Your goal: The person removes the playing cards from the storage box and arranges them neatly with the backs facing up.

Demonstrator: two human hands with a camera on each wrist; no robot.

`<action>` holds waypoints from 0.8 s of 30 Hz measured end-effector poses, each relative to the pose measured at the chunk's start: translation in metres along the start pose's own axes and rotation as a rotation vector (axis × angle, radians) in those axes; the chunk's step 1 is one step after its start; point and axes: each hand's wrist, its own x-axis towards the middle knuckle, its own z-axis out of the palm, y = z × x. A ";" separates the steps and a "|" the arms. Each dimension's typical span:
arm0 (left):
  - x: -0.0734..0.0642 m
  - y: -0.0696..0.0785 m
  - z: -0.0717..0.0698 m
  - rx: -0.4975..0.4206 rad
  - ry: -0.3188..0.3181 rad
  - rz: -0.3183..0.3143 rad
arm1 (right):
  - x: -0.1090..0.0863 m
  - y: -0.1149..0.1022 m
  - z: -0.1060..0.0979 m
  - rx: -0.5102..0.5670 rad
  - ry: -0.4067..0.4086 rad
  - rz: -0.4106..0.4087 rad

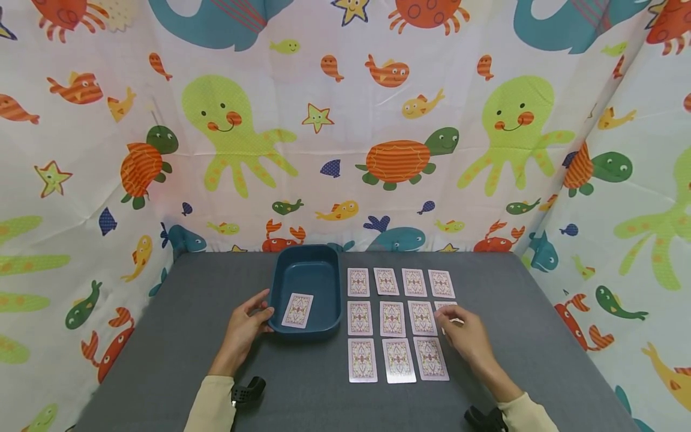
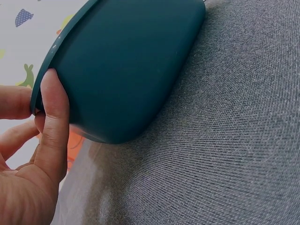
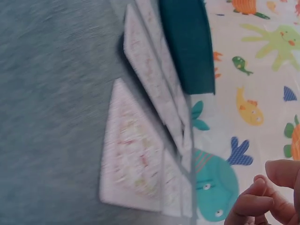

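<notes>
My left hand point(image 1: 243, 327) grips the near left edge of a dark blue-green tray point(image 1: 333, 288). In the left wrist view its thumb point(image 2: 54, 98) lies along the outer wall, with fingers at the rim. One patterned playing card point(image 1: 297, 310) lies back up inside the tray. To the right, more cards point(image 1: 392, 318) lie back up in three rows. My right hand point(image 1: 466, 336) is over the right end of the middle row, its fingers loosely bent, partly hiding a card point(image 1: 439, 305). Nothing shows between the right fingers point(image 3: 255, 204) in the right wrist view.
A grey cloth-covered table point(image 1: 302, 390) lies beneath everything. Behind it and along both sides hangs a white curtain point(image 1: 345, 174) printed with sea animals. Dark wrist straps point(image 1: 248, 391) sit at both sleeves.
</notes>
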 end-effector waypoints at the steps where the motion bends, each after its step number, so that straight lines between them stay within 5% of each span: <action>1: 0.000 0.000 0.000 0.000 0.001 -0.001 | 0.000 -0.003 0.000 0.003 -0.005 -0.003; 24: -0.001 0.000 0.000 0.003 -0.004 0.002 | 0.002 -0.062 0.020 0.207 -0.100 -0.135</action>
